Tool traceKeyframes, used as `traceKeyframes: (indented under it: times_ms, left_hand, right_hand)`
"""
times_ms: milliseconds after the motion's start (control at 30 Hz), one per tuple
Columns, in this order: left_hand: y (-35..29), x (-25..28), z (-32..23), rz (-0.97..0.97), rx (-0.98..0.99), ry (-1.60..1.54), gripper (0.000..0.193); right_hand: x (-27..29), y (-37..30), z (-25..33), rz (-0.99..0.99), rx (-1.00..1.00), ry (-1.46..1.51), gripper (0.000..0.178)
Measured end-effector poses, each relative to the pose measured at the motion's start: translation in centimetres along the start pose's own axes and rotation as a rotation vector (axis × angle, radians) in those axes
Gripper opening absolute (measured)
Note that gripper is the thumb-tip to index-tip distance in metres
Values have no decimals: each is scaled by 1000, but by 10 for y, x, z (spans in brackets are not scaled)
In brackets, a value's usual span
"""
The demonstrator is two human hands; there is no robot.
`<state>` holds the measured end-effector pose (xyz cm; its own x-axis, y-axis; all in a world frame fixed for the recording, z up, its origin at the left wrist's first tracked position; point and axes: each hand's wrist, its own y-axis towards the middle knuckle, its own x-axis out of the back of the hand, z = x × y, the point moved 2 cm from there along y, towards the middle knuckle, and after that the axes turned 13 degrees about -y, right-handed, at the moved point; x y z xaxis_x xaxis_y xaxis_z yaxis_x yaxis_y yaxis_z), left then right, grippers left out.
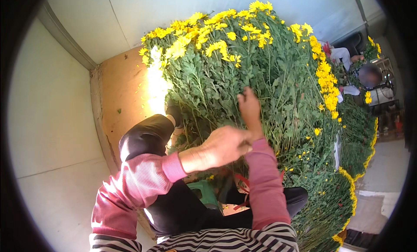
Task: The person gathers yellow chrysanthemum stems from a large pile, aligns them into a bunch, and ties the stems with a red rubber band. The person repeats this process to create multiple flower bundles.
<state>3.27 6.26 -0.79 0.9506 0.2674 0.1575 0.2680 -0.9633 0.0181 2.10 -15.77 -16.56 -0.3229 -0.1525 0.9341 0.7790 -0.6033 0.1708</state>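
We judge handling incomplete, with flower stacks (323, 204) lying right of the green stool (203, 192) and loose yellow flowers (219, 47) ahead of it, where the fingers of our right hand (249, 107) half curl, our left hand (226, 142) blurs, and we cannot tell either's hold.

"From the middle of the view, where could a hand pass?"
"Toward ten o'clock, over the floor (124, 89) between wall (54, 117) and flowers (278, 76)."
"What's in the way?"
"Flowers from eleven round to five; left knee (150, 133) near nine; left hand (223, 143) beside right wrist (255, 129), centrally."
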Motion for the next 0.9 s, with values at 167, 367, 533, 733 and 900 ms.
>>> traceKeyframes:
  times_ms: [167, 367, 533, 733, 900]
  left_hand:
    - [-1, 24, 3, -88, 64, 61, 17]
    - [12, 40, 1, -238, 63, -104, 17]
    - [34, 47, 24, -361, 153, -432, 53]
    - [60, 37, 0, -306, -26, -923, 30]
    - [57, 15, -14, -247, 6, -960, 17]
  right_hand:
    - [-65, -21, 8, 106, -230, 40, 46]
    - [-7, -29, -49, -53, -309, 811, 38]
    - [80, -56, -4, -10, -234, 1126, 18]
    - [105, -108, 42, 158, -10, 769, 15]
    - [167, -88, 60, -357, 44, 697, 31]
